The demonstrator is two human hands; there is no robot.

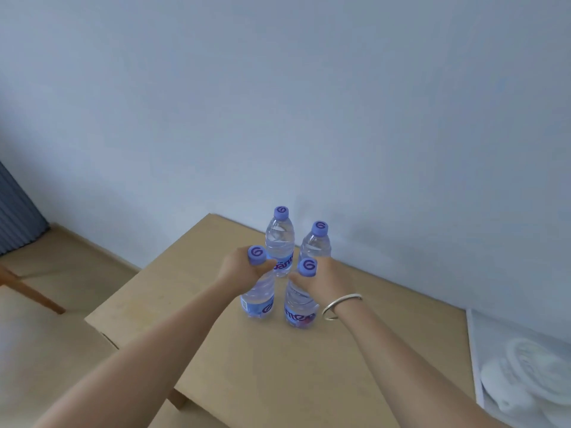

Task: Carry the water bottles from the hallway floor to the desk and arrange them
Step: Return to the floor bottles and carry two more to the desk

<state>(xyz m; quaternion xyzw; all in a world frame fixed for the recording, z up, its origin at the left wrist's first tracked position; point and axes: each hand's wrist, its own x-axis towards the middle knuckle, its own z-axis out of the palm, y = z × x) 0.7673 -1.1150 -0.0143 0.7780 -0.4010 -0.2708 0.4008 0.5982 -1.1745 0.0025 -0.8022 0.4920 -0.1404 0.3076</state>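
Observation:
Several clear water bottles with purple caps stand upright on the light wooden desk (278, 366), near the wall. My left hand (239, 267) grips the neck of the front left bottle (258, 291), just under its cap. My right hand (324, 276) grips the neck of the front right bottle (299, 301); a silver bangle sits on that wrist. Both held bottles rest with their bases on the desk. Behind them stand two more bottles, one at the back left (280, 239) and one at the back right (316, 242), close to the wall.
A pale blue wall (309, 103) rises directly behind the desk. A white fan (531, 375) lies at the right, past the desk's edge. A wooden leg (27, 291) and a grey curtain (15, 211) are at the far left over the beige floor.

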